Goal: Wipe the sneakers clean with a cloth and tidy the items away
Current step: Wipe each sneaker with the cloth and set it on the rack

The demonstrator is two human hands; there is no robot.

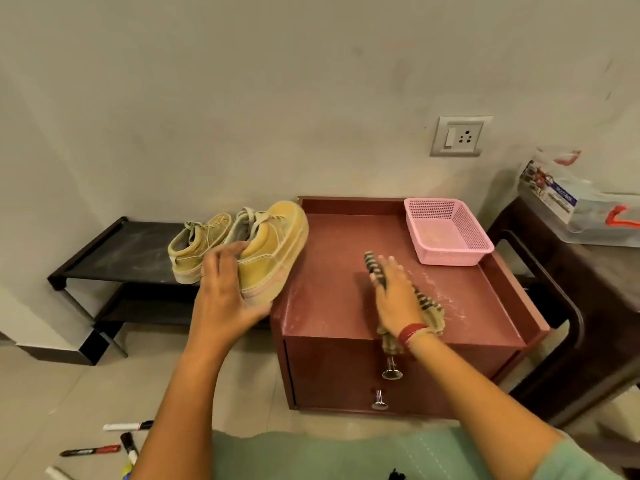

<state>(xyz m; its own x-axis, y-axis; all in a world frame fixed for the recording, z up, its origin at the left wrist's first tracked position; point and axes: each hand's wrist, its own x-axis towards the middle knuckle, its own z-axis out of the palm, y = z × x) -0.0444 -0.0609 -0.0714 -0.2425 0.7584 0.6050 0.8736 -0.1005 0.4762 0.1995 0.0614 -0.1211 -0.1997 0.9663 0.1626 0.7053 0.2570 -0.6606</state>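
My left hand (225, 289) grips the heel of a tan suede sneaker (273, 251) and holds it in the air between the maroon cabinet (460, 299) and the black shoe rack (117, 251). A second tan sneaker (194, 247) stands on the rack's top shelf, just behind the held one. My right hand (394, 292) lies flat, fingers straight, on a beige and dark striped cloth (427, 306) spread on the cabinet top. Pale dust streaks show on the cabinet top around the cloth.
An empty pink mesh basket (446, 230) sits at the cabinet's back right corner. Two drawer knobs (391, 372) face me. A dark table (568, 282) with a clear plastic box (581, 206) stands at the right. Several markers (128, 441) lie on the floor at lower left.
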